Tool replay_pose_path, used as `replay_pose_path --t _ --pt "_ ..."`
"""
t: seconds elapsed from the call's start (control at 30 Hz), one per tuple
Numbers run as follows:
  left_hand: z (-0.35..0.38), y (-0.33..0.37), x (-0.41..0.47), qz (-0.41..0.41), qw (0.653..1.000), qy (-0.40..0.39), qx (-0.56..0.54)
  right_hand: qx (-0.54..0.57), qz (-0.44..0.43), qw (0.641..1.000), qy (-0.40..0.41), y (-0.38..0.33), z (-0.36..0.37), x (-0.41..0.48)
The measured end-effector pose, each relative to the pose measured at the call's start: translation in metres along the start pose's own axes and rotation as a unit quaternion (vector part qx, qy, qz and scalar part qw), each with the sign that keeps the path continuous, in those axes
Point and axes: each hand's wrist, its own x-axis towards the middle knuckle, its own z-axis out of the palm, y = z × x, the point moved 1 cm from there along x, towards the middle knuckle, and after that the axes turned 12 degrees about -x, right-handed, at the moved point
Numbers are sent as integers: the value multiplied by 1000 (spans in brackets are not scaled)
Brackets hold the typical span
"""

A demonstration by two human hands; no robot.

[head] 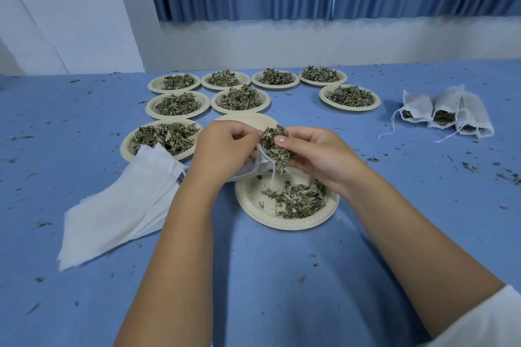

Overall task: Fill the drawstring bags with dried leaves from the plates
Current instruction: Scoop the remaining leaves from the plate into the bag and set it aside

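**Supervisor:** Hands?

**Inspector:** The left hand (225, 146) pinches the mouth of a white drawstring bag (253, 167) and holds it open. The right hand (313, 155) has its fingers curled round a clump of dried leaves (275, 146), held at that mouth. Both hands are just above the near plate (248, 205).

**Supervisor:** Condition of that plate?

**Inspector:** Partly emptied. A loose pile remains on its right side and the left side is bare. It is the plate closest to the worktop's near edge, about midway between left and right. Just behind the hands lies an emptied plate (245, 118), mostly hidden.

**Supervisor:** Completed work?

**Inspector:** Three filled bags (445, 113) lie together toward the right edge. Leaves show at their mouths and the strings lie loose. I cannot tell whether they have been drawn closed.

**Supervisor:** Outstanding?

**Inspector:** Eight heaped plates (152, 84) stand in rows toward the far edge and look untouched. A stack of empty bags (121, 205) lies toward the left edge, its top overlapping the nearest heaped plate. Leaf fragments litter the blue worktop (282, 276). In my judgement this is an early stage: a fourth bag is in hand and most of the filling is still to do.
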Motion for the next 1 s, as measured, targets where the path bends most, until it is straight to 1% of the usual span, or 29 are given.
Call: replay_pose_path --t 0.1,0.17,0.27,0.37,0.43,0.47,0.53,0.63,0.73,0.83,0.93,1.0 --pt "2 2 -1 0 1000 -10 -19 -89 -4 995 44 1 1 0" --pt "4 2 -2 -1 1000 -14 -26 -146 -9 988 55 1 2 -1" --pt "7 1 -2 -1 999 -29 -18 -249 -19 967 55 0 3 -3" --pt "11 0 -3 12 999 -46 11 -315 -30 947 44 0 6 -6" --pt "13 -1 -3 19 998 -58 31 -366 -38 928 59 0 6 -6" --pt "14 -1 -3 22 997 -63 42 -372 -38 925 66 -1 7 -7" --pt "15 -2 -2 26 996 -66 58 -349 -33 933 82 -1 7 -6" --pt "14 -2 -2 13 997 -64 43 -326 -28 938 117 -3 5 -4" --pt "15 -3 -2 -3 997 -65 37 -337 -34 933 125 -4 7 -4" --pt "13 -3 -2 -5 997 -61 36 -306 -34 946 102 -6 6 -7" --pt "8 -2 -1 2 999 -38 19 -214 -27 975 44 -9 2 -8" --pt "6 -2 -1 0 1000 -23 -1 -160 -14 987 19 -10 1 -7"
